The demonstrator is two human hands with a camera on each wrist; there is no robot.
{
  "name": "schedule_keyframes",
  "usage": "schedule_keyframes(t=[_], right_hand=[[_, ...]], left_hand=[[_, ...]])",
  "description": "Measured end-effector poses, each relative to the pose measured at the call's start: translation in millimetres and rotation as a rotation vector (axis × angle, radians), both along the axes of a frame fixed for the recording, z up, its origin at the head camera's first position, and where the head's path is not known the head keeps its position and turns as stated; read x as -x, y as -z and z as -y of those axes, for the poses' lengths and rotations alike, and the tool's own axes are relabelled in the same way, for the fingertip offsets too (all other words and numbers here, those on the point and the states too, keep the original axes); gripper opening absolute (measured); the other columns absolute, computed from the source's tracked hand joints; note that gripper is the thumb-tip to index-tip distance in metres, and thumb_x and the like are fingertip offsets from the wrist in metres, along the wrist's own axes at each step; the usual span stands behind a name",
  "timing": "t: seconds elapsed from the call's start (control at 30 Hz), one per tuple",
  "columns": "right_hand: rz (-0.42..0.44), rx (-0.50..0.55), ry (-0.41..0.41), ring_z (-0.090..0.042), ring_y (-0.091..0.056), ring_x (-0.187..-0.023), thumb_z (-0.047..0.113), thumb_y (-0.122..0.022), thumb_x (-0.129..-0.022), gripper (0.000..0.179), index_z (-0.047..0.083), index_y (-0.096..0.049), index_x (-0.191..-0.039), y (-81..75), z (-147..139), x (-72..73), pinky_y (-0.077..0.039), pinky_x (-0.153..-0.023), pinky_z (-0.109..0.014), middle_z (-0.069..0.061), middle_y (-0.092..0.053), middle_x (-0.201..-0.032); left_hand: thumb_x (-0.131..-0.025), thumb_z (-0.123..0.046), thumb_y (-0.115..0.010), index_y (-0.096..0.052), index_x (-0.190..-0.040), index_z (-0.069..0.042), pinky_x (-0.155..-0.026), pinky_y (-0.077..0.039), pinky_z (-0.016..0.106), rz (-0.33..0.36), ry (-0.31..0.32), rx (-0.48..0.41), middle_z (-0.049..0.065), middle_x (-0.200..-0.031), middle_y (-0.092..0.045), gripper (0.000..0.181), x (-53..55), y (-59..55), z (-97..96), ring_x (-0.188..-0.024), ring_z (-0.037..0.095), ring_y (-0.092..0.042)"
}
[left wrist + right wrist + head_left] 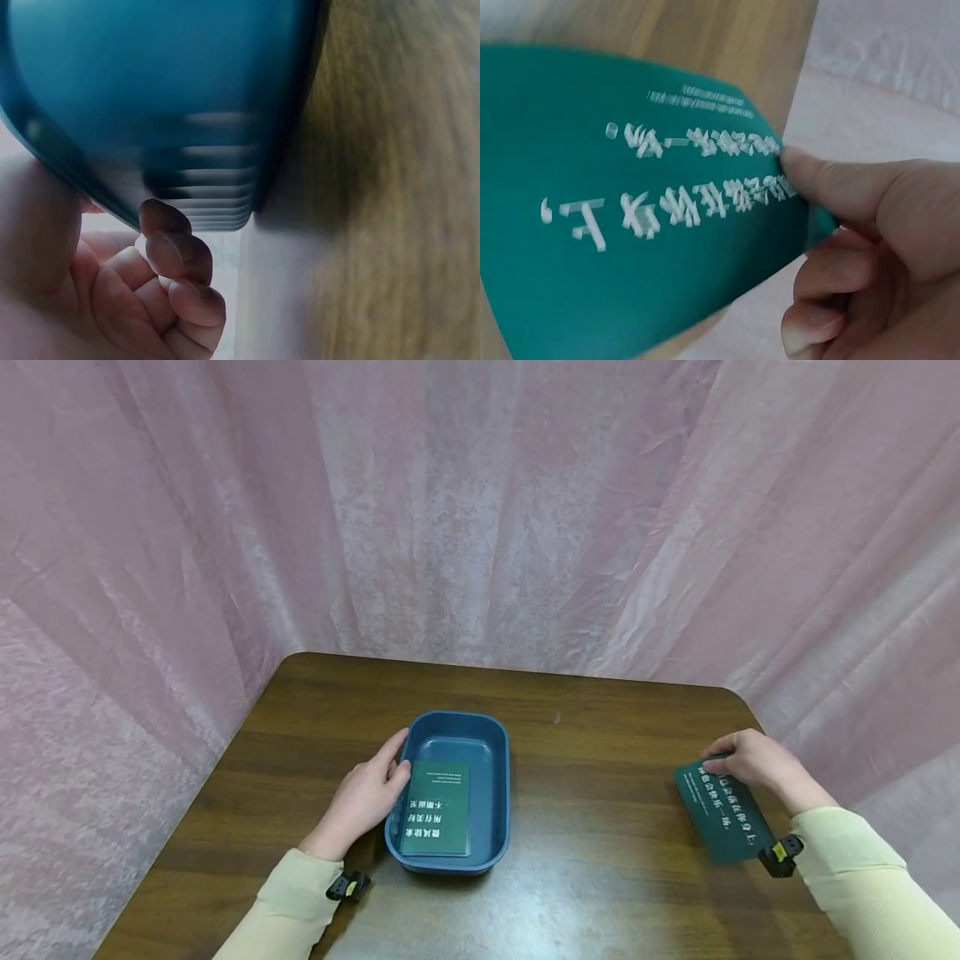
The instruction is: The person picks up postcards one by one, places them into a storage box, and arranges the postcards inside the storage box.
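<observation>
My left hand (363,793) grips the left wall of a blue rectangular container (495,802), thumb at the rim. In the left wrist view the curled fingers (180,259) lie by the container's ribbed outer side (221,176). Inside, along the left wall, lies a green card (442,793) with white printed characters. At the right of the table, my right hand (761,764) pinches another green card (720,822) by its far end, between thumb and fingers. White characters run across this card in the right wrist view, where it looks slightly bent.
The brown wooden table (600,793) has rounded far corners. Pink curtains (480,527) hang behind it and at both sides. The right hand's card is near the table's right edge, well apart from the container.
</observation>
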State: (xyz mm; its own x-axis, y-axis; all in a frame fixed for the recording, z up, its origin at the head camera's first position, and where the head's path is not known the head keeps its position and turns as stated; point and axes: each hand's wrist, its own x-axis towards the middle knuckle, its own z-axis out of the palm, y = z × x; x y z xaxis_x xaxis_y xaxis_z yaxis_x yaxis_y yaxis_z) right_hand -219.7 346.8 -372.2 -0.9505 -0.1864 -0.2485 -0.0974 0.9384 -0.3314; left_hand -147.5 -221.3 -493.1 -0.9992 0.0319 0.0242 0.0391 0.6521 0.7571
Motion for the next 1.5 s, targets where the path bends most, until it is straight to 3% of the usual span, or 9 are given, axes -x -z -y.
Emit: schedule_keyframes(t=[0.13,0.33,0.7,0.87,1.13,1.23,1.37,1.5], right_hand=[[0.020,0.113,-0.005,-0.021,-0.068,-0.087,0.021,-0.075,-0.106,0.032,-0.005,-0.079,-0.124,-0.3,17.3,0.5,-0.055,-0.081,-0.046,-0.014,-0.078,-0.105],[0.030,0.212,-0.016,-0.020,-0.067,-0.099,0.028,-0.072,-0.109,0.038,-0.002,-0.077,-0.132,-1.5,46.7,0.4,-0.056,-0.091,-0.047,-0.010,-0.079,-0.114],[0.139,0.457,-0.094,-0.020,-0.073,-0.094,0.015,-0.062,-0.114,0.035,-0.007,-0.070,-0.140,-8.4,100.9,-1.3,-0.062,-0.083,-0.033,-0.011,-0.078,-0.113],[0.159,0.488,-0.134,-0.019,-0.071,-0.095,0.017,-0.062,-0.114,0.035,-0.004,-0.071,-0.141,-12.3,125.3,-2.6,-0.061,-0.083,-0.030,-0.010,-0.078,-0.113],[0.166,0.511,-0.174,-0.019,-0.052,-0.073,0.020,-0.064,-0.113,0.032,0.003,-0.074,-0.138,-13.3,152.8,-3.1,-0.042,-0.063,-0.027,-0.005,-0.072,-0.098],[0.177,0.538,-0.190,-0.019,-0.042,-0.064,0.021,-0.064,-0.113,0.031,0.005,-0.074,-0.138,-12.0,161.0,-3.0,-0.036,-0.058,-0.029,-0.006,-0.064,-0.085],[0.180,0.561,-0.223,-0.018,-0.043,-0.062,0.021,-0.065,-0.113,0.030,0.007,-0.075,-0.138,-10.0,172.7,-2.4,-0.034,-0.056,-0.029,-0.006,-0.058,-0.080],[0.195,0.587,-0.246,-0.019,-0.045,-0.063,0.020,-0.064,-0.113,0.028,0.008,-0.076,-0.135,-6.6,187.1,-1.0,-0.034,-0.056,-0.028,-0.007,-0.064,-0.085]], left_hand=[[-0.115,-0.025,-0.055,-0.038,-0.172,-0.015,-0.060,-0.042,0.038,0.001,0.001,-0.005,0.003,-0.082,-0.059,0.061,-0.5,0.2,0.7,-0.065,0.022,-0.056],[-0.115,-0.025,-0.056,-0.037,-0.173,-0.015,-0.061,-0.043,0.039,0.005,0.002,-0.008,0.003,-0.083,-0.059,0.062,-0.9,-0.1,0.9,-0.066,0.022,-0.056],[-0.114,-0.025,-0.056,-0.037,-0.173,-0.016,-0.061,-0.044,0.039,0.005,0.003,0.001,0.003,-0.083,-0.060,0.062,-0.2,0.1,0.4,-0.066,0.022,-0.057],[-0.114,-0.025,-0.056,-0.037,-0.173,-0.016,-0.061,-0.044,0.039,0.004,0.003,0.001,0.003,-0.083,-0.060,0.062,-0.2,-0.1,0.4,-0.066,0.022,-0.057],[-0.114,-0.025,-0.055,-0.037,-0.172,-0.015,-0.061,-0.044,0.039,0.003,0.003,0.003,0.002,-0.083,-0.061,0.061,-0.2,-0.7,0.4,-0.066,0.021,-0.057],[-0.114,-0.025,-0.055,-0.037,-0.173,-0.015,-0.062,-0.044,0.039,0.005,0.005,0.005,0.002,-0.083,-0.060,0.062,-0.5,-0.4,0.5,-0.066,0.021,-0.056],[-0.115,-0.025,-0.055,-0.037,-0.173,-0.015,-0.062,-0.043,0.039,0.002,0.006,0.007,0.002,-0.083,-0.060,0.061,-0.6,0.0,1.0,-0.066,0.021,-0.056],[-0.115,-0.025,-0.055,-0.038,-0.172,-0.015,-0.061,-0.043,0.039,-0.009,0.006,0.014,0.002,-0.082,-0.060,0.061,-0.1,0.2,1.2,-0.065,0.021,-0.056]])
